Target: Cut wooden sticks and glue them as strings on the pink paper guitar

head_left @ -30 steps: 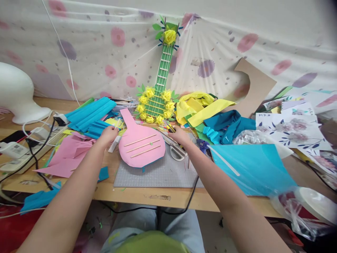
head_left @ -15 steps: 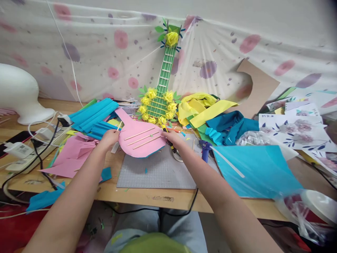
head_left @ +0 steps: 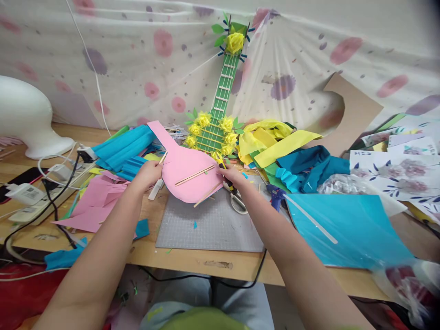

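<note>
Rounded pink paper cutout (head_left: 184,158), slim sticks (head_left: 194,175), hands (head_left: 150,174) (head_left: 234,176)

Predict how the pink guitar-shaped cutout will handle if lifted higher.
The pink guitar-shaped cutout looks fairly stiff: its neck shows no droop. It is likely light, being thin and flat. Its sticks may slide: one pokes past the lower edge.

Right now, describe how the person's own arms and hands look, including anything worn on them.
The left hand and right hand are bare and ungloved. The left forearm and right forearm taper toward the wrists, showing no sleeve, watch or bracelet.
</note>
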Tool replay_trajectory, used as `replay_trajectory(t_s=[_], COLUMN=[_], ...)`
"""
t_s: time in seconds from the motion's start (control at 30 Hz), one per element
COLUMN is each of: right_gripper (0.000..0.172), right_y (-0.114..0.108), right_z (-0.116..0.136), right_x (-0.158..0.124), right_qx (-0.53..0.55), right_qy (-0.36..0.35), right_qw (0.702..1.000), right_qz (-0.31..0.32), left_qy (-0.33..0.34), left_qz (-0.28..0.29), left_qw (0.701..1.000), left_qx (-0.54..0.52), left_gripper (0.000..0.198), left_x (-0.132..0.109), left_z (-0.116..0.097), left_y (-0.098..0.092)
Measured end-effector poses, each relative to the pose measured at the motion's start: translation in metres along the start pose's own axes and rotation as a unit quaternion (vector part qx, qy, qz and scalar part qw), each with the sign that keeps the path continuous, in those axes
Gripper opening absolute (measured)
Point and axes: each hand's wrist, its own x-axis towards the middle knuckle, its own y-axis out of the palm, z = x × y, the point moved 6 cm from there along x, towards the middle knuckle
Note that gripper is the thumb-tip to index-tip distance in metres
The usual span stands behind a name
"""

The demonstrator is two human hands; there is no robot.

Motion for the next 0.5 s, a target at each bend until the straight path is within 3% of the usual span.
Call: replay_trajectory(t_s=[0.1, 0.3, 0.5], right_gripper=[0.021, 0.032, 0.047], right_y=[0.013, 0.015, 0.015], right_z=[0.004, 0.010, 0.001], right_x=[0.019, 0.053, 0.059], right_qx=[0.044, -0.047, -0.050], right_qy=[0.024, 0.026, 0.027], right_qw=[0.999, 0.997, 0.995], right_qz=[0.020, -0.053, -0.086], left_qy=[-0.013, -0.028, -0.006], left_qz=[-0.016, -0.027, -0.075], left_qw=[0.999, 0.999, 0.997], left_qx=[0.044, 0.003, 0.011], left_gripper=[0.020, 0.012, 0.020], left_x=[0.017, 0.043, 0.039], left_z=[0.003, 0.013, 0.009], left_y=[0.001, 0.021, 0.030])
